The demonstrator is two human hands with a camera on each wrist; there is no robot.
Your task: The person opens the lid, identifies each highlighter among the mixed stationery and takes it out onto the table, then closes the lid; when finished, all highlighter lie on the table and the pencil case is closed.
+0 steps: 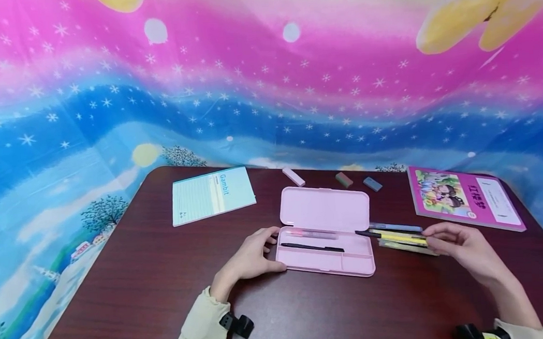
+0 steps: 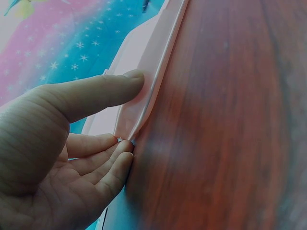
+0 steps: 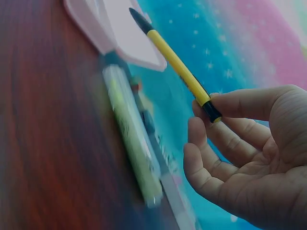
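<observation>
A pink pencil case [image 1: 324, 209] lies with its lid raised on the dark table. Inside it are a translucent pinkish pen [image 1: 312, 234] and a black pen [image 1: 311, 247]. My left hand [image 1: 253, 253] holds the case's left end, thumb at the front corner [image 2: 144, 91] and fingers round the side. To the right of the case, my right hand [image 1: 462, 243] pinches a yellow pen [image 3: 177, 67] with black ends by its rear end between thumb and fingers. Its black tip points toward the case. Below it lie a blue pen [image 1: 398, 227] and a pale green marker [image 3: 132, 139].
A light blue notebook [image 1: 212, 196] is at the back left, a pink book [image 1: 464, 199] at the right. Behind the case lie a pink-and-white block [image 1: 293, 177], a brown-green block [image 1: 344, 180] and a blue-grey block [image 1: 372, 184]. A printed cloth [image 1: 249, 103] hangs along the back edge.
</observation>
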